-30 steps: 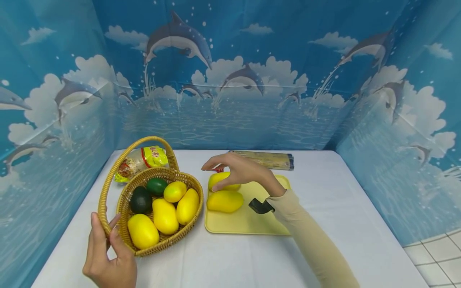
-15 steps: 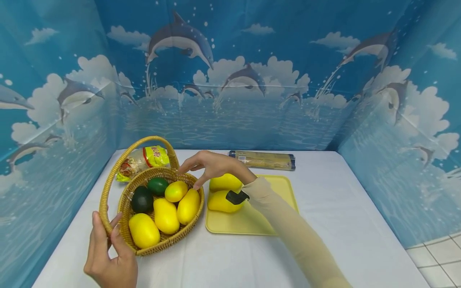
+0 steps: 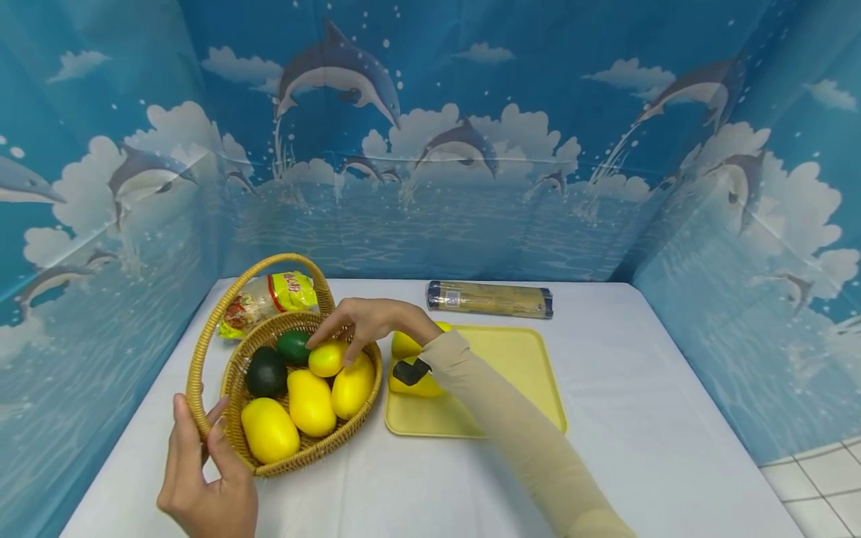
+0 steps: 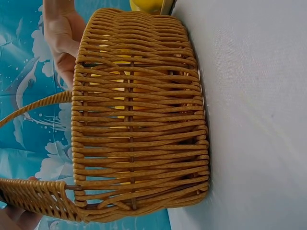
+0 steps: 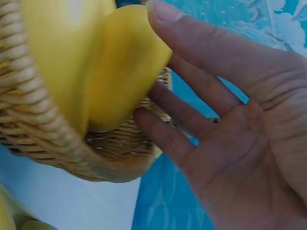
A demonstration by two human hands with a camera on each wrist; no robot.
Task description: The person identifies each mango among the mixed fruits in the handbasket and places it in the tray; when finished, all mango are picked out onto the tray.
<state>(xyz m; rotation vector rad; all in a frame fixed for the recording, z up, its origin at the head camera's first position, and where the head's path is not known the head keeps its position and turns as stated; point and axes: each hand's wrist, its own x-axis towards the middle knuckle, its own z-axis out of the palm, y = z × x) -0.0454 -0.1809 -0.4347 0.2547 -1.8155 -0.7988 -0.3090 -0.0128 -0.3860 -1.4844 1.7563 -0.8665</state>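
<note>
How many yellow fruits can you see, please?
6. In the basket: small one by the right hand, tray-side one, middle one, front one. On the tray: far one, near one, both partly behind the arm. Others may be hidden.

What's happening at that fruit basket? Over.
Left hand holding basket handle. Right hand spanning small yellow fruit, grip uncertain. Larger yellow fruit close alongside.

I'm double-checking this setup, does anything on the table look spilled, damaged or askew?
Nothing stands out: the basket stands upright with fruit inside, the tray lies flat, and no spill or damage shows.
</note>
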